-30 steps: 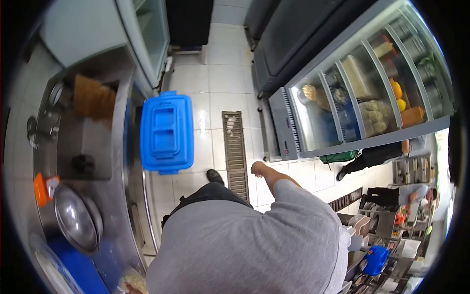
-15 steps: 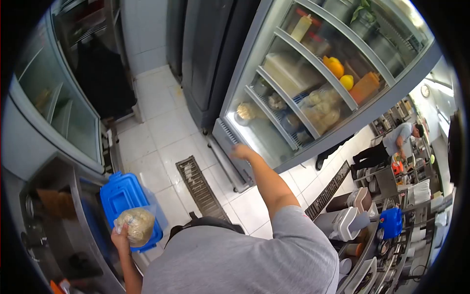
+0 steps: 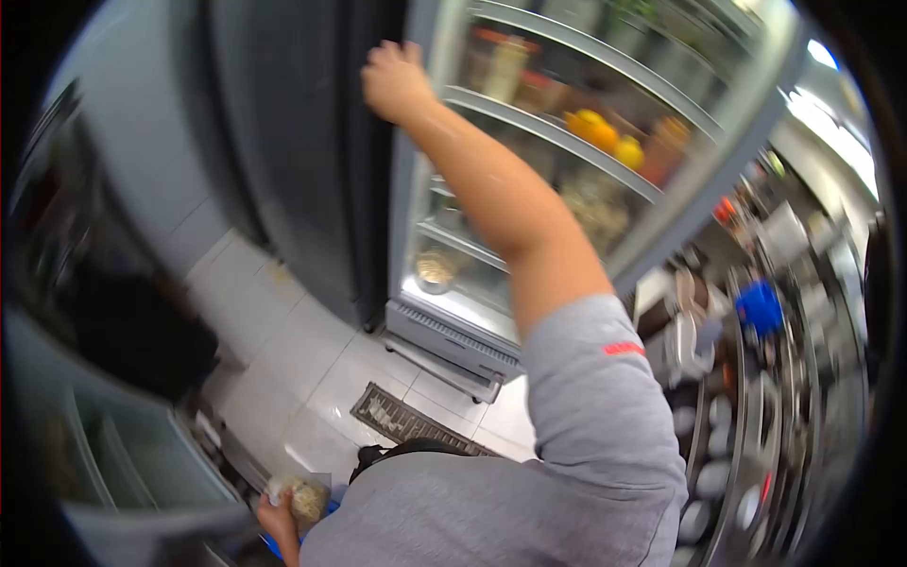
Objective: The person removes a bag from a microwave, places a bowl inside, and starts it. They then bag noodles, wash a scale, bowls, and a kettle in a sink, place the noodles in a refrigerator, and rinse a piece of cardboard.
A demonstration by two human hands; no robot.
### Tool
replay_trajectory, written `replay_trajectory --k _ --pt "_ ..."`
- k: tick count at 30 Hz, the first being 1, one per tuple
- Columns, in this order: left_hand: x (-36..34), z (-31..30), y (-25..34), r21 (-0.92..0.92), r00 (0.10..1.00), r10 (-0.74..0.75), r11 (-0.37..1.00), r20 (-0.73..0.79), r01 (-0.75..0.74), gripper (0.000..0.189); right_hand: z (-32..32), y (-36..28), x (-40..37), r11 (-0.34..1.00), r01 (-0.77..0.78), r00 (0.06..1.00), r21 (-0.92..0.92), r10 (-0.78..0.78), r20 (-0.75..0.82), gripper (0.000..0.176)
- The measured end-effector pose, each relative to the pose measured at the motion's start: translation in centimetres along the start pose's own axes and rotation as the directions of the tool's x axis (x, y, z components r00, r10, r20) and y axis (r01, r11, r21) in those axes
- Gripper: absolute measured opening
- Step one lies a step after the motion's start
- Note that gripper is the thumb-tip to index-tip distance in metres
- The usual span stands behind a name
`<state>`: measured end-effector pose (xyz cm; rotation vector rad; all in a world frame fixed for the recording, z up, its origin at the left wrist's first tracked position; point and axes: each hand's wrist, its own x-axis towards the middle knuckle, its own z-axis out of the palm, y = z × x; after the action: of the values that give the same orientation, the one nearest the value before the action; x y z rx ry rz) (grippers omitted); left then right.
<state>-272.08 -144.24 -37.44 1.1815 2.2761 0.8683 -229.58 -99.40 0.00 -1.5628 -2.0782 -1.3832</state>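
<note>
My left hand (image 3: 275, 517), low in the head view, is closed on a clear plastic bag (image 3: 308, 499) of pale food. The contents cannot be told apart. A little blue shows beside and below that hand. My right arm is stretched up across the glass-door fridge (image 3: 408, 255). My right hand (image 3: 397, 85) is at the fridge's left edge, beside a dark tall cabinet (image 3: 283, 142). Its fingers look parted, with nothing seen in them; whether they touch the door edge is not clear. Behind the glass are a squeeze bottle (image 3: 507, 71), orange and yellow fruit (image 3: 591, 129) and a bowl of pale food (image 3: 435, 271).
A metal floor grate (image 3: 416, 416) lies in the white tiles in front of the fridge. Another glass-fronted unit (image 3: 142, 463) is at the lower left. Shelves with containers and a blue box (image 3: 760, 307) line the right side.
My right hand has moved up from the fridge's lower front to its upper left edge. My view has turned and shifted. The bag stays in my left hand, and the blue lidded bin is mostly out of sight.
</note>
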Motion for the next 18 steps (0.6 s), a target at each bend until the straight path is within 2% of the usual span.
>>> replay_trajectory --k 2,3,4,5,6,7,9,11,13,15,17,18 --pt "5.1 0.7 3.6 0.058 0.992 0.086 0.994 0.098 -0.092 0.036 1.6 2.2 1.8 0.986 -0.068 0.998 -0.154 0.065 -0.022 0.027" --pt "8.2 1.9 4.1 -0.053 0.979 0.149 0.988 0.137 -0.143 0.037 2.4 3.4 2.5 0.972 -0.104 0.994 -0.210 0.095 -0.053 0.028" --pt "10.7 2.8 4.5 -0.164 0.966 0.197 0.972 0.164 -0.170 0.037 1.6 4.4 2.8 0.972 -0.044 0.989 -0.231 0.075 0.129 0.032" --pt "12.9 3.5 5.8 -0.159 0.957 0.221 0.968 0.190 -0.192 0.037 0.4 4.9 3.5 0.974 0.018 0.953 -0.227 0.052 0.298 0.036" --pt "15.2 4.3 7.8 -0.197 0.944 0.259 0.956 0.205 -0.220 0.037 -0.2 5.1 3.5 0.949 0.095 0.961 -0.302 -0.008 0.277 0.034" --pt "17.1 5.1 9.4 -0.237 0.932 0.293 0.941 0.215 -0.241 0.036 -0.4 5.1 3.9 0.947 0.086 0.958 -0.310 0.007 0.287 0.034" --pt "20.1 6.1 11.2 -0.267 0.912 0.311 0.933 0.268 -0.240 0.034 -1.0 4.7 4.4 0.895 0.176 0.940 -0.409 -0.030 0.339 0.034" --pt "24.0 7.1 12.8 -0.302 0.890 0.342 0.920 0.301 -0.251 0.033 0.4 4.6 6.5 0.917 0.157 0.932 -0.366 -0.016 0.361 0.032" --pt "27.2 9.2 12.6 -0.527 0.898 0.350 0.833 0.265 -0.170 0.029 3.1 3.3 7.6 0.934 0.132 0.900 -0.333 0.027 0.434 0.028" --pt "29.2 9.0 13.9 -0.480 0.898 0.358 0.853 0.257 -0.203 0.029 3.6 2.2 6.9 0.943 0.107 0.882 -0.314 0.055 0.467 0.024" --pt "30.7 8.3 15.2 -0.539 0.891 0.330 0.834 0.313 -0.119 0.029 4.4 2.2 6.3 0.953 0.129 0.880 -0.275 0.018 0.475 0.024" --pt "31.5 8.0 15.6 -0.540 0.898 0.314 0.835 0.307 -0.107 0.029 7.0 2.7 6.9 0.957 0.116 0.885 -0.264 0.021 0.466 0.029"
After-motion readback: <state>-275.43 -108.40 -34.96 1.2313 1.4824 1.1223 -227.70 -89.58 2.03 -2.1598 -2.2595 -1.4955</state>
